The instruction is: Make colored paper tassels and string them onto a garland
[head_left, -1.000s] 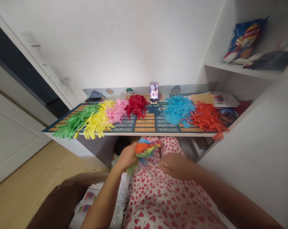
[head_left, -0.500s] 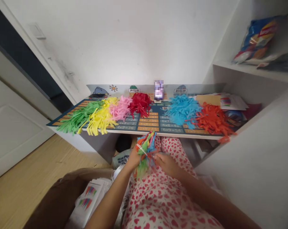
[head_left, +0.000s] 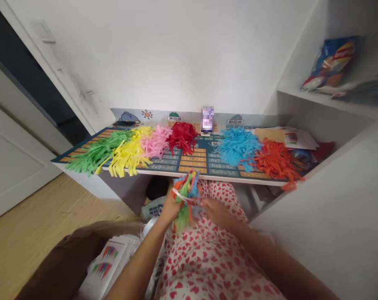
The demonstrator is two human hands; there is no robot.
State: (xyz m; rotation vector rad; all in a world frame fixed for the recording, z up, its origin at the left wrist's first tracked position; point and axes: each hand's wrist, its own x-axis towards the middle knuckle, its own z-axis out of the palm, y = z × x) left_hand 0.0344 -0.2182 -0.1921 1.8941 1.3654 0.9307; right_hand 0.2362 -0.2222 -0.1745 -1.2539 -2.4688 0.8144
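Over my lap, my left hand (head_left: 171,208) is closed around a bundle of multicoloured paper strips (head_left: 186,188), with orange, green, yellow and blue among them. A thin white band (head_left: 180,195) crosses the bundle's middle and runs toward my right hand (head_left: 216,211). That hand is closed in a pinch at the bundle's right side; blur hides what lies between its fingers. Strip ends hang below my left hand. On the desk beyond lie fringed piles: green (head_left: 98,153), yellow (head_left: 129,156), pink (head_left: 156,142), dark red (head_left: 182,137), blue (head_left: 240,146) and orange-red (head_left: 275,158).
A phone (head_left: 207,120) stands upright against the wall behind the desk (head_left: 165,167). Papers (head_left: 301,139) lie at the desk's right end, beside a shelf holding a chip bag (head_left: 334,58). At lower left, a brown box (head_left: 56,254) contains printed sheets (head_left: 106,262).
The view has shifted slightly. Both hands stay at the bundle, and my right hand remains at its right side, with the strips there blurred by motion.
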